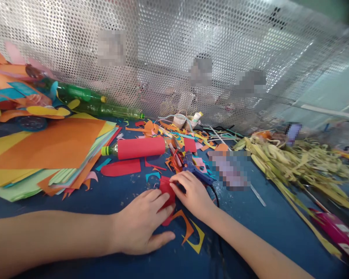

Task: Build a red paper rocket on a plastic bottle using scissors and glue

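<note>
A small piece of red paper [166, 186] lies on the blue table between my hands. My left hand [147, 223] rests over its left and lower part, fingers laid flat and thumb stretched out to the side. At the paper's upper right edge, the thumb and index finger of my right hand [193, 193] come together on it. Beyond them is a bottle wrapped in red paper [141, 148], lying on its side with a yellow-green cap. A rounded red cutout [120, 168] sits just below the bottle. The blue glue gun [196, 170] lies right behind my right hand.
Stacked coloured sheets [46, 143] cover the left, with green bottles [104, 106] behind. Scissors [177, 149] and paper scraps [202, 137] lie beyond the hands. Dried husks [296, 159] and a magenta object [334, 230] are at right. A perforated metal screen [163, 50] stands behind.
</note>
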